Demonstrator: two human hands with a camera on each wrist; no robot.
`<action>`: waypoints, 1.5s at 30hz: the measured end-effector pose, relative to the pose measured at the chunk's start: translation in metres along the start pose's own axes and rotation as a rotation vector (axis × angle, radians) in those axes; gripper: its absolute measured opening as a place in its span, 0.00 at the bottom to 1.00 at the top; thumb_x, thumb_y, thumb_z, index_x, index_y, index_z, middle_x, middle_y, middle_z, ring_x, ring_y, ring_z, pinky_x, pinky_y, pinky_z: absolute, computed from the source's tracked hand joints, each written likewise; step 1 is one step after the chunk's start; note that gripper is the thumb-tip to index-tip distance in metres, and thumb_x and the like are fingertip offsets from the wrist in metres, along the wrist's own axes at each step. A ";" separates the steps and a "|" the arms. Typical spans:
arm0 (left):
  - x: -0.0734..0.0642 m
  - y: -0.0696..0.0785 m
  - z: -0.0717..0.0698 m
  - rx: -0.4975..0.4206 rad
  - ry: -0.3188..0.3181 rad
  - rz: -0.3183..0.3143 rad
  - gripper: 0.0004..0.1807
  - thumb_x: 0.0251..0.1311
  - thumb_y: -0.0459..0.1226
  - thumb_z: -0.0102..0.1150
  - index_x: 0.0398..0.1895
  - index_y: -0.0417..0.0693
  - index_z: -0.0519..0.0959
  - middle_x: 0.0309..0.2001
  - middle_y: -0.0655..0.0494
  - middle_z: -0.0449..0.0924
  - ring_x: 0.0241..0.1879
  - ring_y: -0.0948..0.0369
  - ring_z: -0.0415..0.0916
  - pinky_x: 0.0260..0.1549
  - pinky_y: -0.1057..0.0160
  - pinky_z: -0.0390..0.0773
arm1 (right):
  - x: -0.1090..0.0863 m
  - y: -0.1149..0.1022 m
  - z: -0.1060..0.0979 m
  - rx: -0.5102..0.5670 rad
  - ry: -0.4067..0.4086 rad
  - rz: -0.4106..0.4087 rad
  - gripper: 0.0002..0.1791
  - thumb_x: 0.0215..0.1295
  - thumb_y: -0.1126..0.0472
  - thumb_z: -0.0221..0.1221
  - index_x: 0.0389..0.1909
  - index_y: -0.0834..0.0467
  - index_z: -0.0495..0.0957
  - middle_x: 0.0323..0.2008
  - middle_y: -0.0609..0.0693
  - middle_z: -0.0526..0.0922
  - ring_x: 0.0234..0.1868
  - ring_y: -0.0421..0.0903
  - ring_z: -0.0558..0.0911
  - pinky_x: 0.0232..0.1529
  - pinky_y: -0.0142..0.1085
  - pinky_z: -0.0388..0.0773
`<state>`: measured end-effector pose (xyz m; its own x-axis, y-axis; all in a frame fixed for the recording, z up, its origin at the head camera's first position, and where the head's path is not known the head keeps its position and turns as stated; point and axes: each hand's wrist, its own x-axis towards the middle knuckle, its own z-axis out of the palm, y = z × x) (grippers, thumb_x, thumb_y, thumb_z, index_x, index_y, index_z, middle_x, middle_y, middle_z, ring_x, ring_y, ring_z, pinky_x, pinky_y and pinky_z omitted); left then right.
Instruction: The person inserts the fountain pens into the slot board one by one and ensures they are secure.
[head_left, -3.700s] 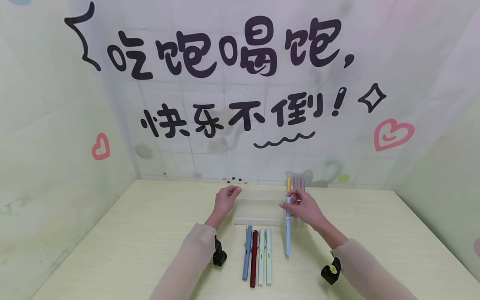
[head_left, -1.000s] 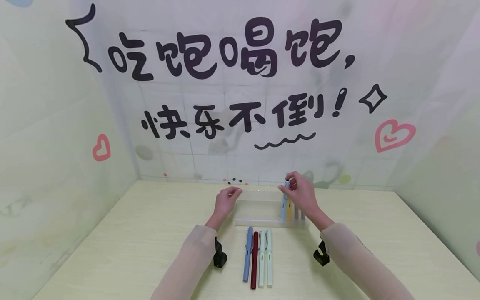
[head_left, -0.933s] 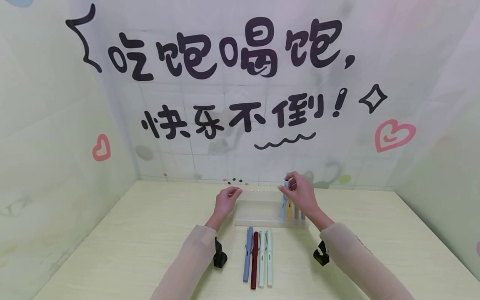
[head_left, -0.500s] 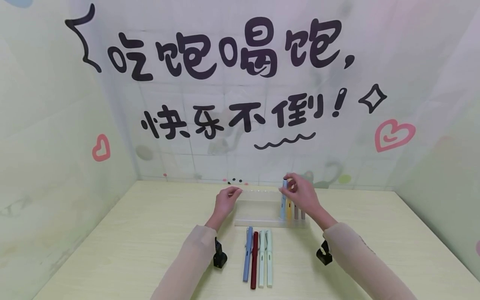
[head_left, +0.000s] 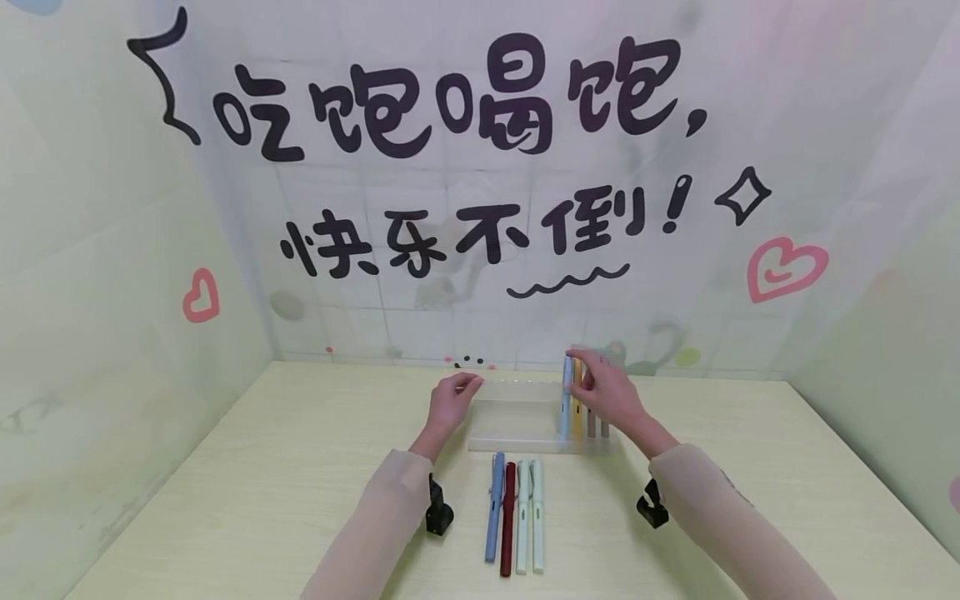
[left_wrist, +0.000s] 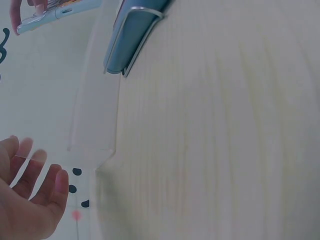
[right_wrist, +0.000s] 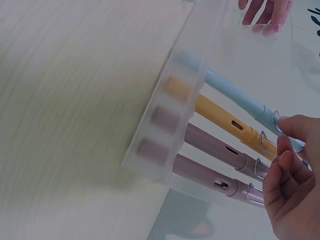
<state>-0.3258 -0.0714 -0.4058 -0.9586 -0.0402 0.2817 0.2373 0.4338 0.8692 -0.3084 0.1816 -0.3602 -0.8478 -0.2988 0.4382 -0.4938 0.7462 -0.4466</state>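
Note:
A clear pen stand (head_left: 510,446) stands upright near the back wall. My left hand (head_left: 452,402) pinches its upper left corner, with the see-through panel between thumb and fingers in the left wrist view. At the right part of the stand my right hand (head_left: 611,393) holds the cap end of a light blue pen (head_left: 565,408), thumb by the metal clip. That pen's lower end sits behind the stand's frosted front lip (right_wrist: 200,45). Beside it in the stand are an orange pen (right_wrist: 220,115) and two mauve pens (right_wrist: 212,145), their caps partly behind my right hand.
On the table in front of the stand lie a blue pen (head_left: 493,508), a dark red pen (head_left: 507,521) and two pale green pens (head_left: 522,517), side by side. A printed cloth wall (head_left: 450,325) closes off the back, close behind the stand.
The light blue pen has gone from hanging in front of the stand to standing in it, left of the orange pen. Lately it has straightened slightly under my right hand. My left hand stays put.

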 end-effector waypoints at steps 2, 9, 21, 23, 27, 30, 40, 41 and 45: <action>0.000 0.000 0.000 -0.001 0.001 -0.002 0.13 0.60 0.39 0.52 0.39 0.39 0.78 0.39 0.47 0.78 0.42 0.53 0.73 0.39 0.57 0.74 | 0.000 -0.001 0.001 -0.011 -0.015 0.021 0.28 0.53 0.63 0.60 0.57 0.57 0.65 0.17 0.44 0.69 0.17 0.40 0.68 0.14 0.33 0.64; 0.001 0.000 0.000 -0.001 -0.006 -0.003 0.13 0.60 0.39 0.51 0.40 0.39 0.78 0.39 0.47 0.78 0.42 0.53 0.73 0.39 0.57 0.74 | 0.003 -0.003 0.003 -0.032 -0.046 0.060 0.29 0.55 0.62 0.59 0.59 0.57 0.64 0.16 0.44 0.69 0.16 0.41 0.67 0.13 0.33 0.62; -0.002 0.001 -0.001 -0.014 -0.010 0.009 0.13 0.60 0.39 0.51 0.39 0.39 0.78 0.39 0.47 0.78 0.42 0.53 0.74 0.39 0.58 0.74 | 0.004 -0.001 0.006 -0.037 -0.061 0.059 0.29 0.55 0.63 0.59 0.60 0.59 0.63 0.14 0.43 0.68 0.16 0.40 0.67 0.13 0.32 0.61; -0.002 0.001 -0.001 -0.014 -0.007 0.011 0.13 0.60 0.39 0.52 0.39 0.39 0.78 0.39 0.47 0.78 0.42 0.53 0.74 0.39 0.57 0.74 | 0.005 -0.001 0.007 -0.038 -0.066 0.067 0.30 0.55 0.62 0.59 0.60 0.59 0.62 0.15 0.44 0.68 0.16 0.40 0.67 0.13 0.32 0.61; -0.002 0.001 -0.001 -0.013 -0.004 0.016 0.12 0.60 0.39 0.52 0.39 0.39 0.78 0.39 0.47 0.78 0.41 0.53 0.74 0.39 0.57 0.74 | 0.005 -0.002 0.007 -0.048 -0.074 0.080 0.30 0.56 0.62 0.58 0.60 0.58 0.62 0.15 0.44 0.69 0.16 0.41 0.67 0.13 0.32 0.61; -0.002 0.001 -0.001 -0.012 -0.003 0.018 0.12 0.59 0.39 0.52 0.39 0.39 0.78 0.39 0.47 0.78 0.41 0.53 0.74 0.39 0.57 0.74 | 0.006 -0.003 0.007 -0.055 -0.079 0.086 0.30 0.56 0.62 0.58 0.60 0.58 0.62 0.15 0.44 0.68 0.16 0.41 0.67 0.13 0.33 0.61; -0.002 0.001 -0.001 -0.018 -0.002 0.019 0.12 0.59 0.38 0.52 0.39 0.38 0.78 0.39 0.47 0.78 0.41 0.52 0.74 0.39 0.57 0.74 | 0.005 -0.004 0.006 -0.057 -0.073 0.088 0.30 0.56 0.62 0.58 0.61 0.59 0.62 0.14 0.44 0.68 0.16 0.41 0.67 0.13 0.33 0.61; -0.002 0.000 -0.001 -0.020 -0.004 0.014 0.12 0.59 0.39 0.52 0.39 0.39 0.78 0.39 0.47 0.78 0.42 0.53 0.74 0.39 0.57 0.74 | 0.005 -0.004 0.006 -0.057 -0.072 0.093 0.30 0.56 0.62 0.58 0.61 0.58 0.62 0.14 0.44 0.68 0.16 0.41 0.66 0.13 0.33 0.61; -0.001 0.000 -0.001 -0.026 -0.009 -0.005 0.12 0.59 0.39 0.52 0.39 0.39 0.78 0.39 0.48 0.78 0.42 0.53 0.73 0.40 0.58 0.74 | 0.003 -0.005 0.004 -0.043 -0.032 0.090 0.29 0.56 0.61 0.58 0.60 0.58 0.63 0.15 0.44 0.68 0.15 0.41 0.66 0.13 0.33 0.61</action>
<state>-0.3242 -0.0725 -0.4055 -0.9612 -0.0341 0.2738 0.2363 0.4103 0.8808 -0.3092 0.1747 -0.3594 -0.8942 -0.2477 0.3729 -0.4075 0.7954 -0.4488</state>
